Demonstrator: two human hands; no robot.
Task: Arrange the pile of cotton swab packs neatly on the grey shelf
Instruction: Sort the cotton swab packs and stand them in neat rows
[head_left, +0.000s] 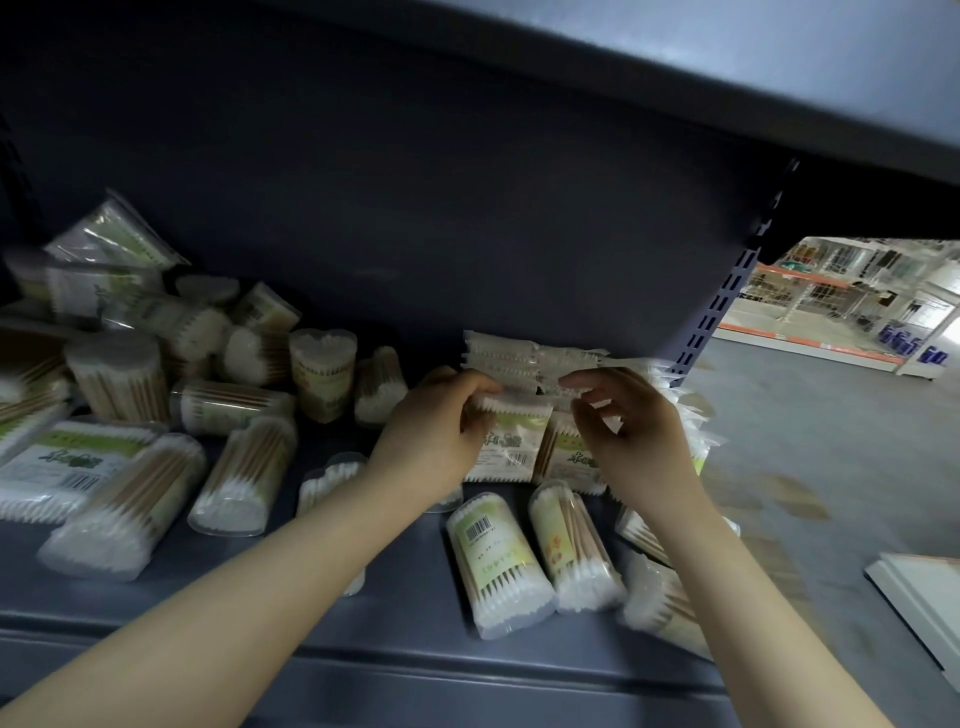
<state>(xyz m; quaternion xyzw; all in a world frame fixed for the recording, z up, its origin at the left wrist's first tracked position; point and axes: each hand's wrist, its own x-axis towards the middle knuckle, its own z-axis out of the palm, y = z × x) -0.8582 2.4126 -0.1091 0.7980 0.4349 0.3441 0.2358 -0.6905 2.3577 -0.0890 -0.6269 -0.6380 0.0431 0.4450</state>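
Two hands at work: the left hand (441, 415) and the right hand (631, 431) are seen raised over a row of flat bagged packs (524, 364) stood upright near the right end of the grey shelf (395, 597).
Left hand: fingers are curled round the upper edge of one flat pack (511, 436), thumb on its near face; the pack is held upright at the front of the row.
Right hand: fingers are bent and slightly apart at the top of the neighbouring pack (569, 454); whether a pinch is made cannot be told, since the fingertips are hidden behind the hand.
Row in progress: the upright flat packs are lined toward 12 o'clock of the hands, against the dark back panel (415, 208).
Pile still loose: a jumble of tub packs (218, 384) lies at 9 to 10 o'clock of the hands; one big flat pack (67, 462) is seen at the far left.
Strays in front: two tub packs, one barcoded (493, 561) and one beside it (574, 551), are lying on their sides at 6 o'clock, touching each other.
Step judged in hand: the held pack is being squared into the front of the row.
Doing it well: the pack should be kept vertical, its bottom edge seated on the shelf, its face pressed flush to the one behind; the top edges should be levelled by both hands together.
Risk: thin bags are likely to slump forward once released, so the row should be steadied from the right before the grip is eased.
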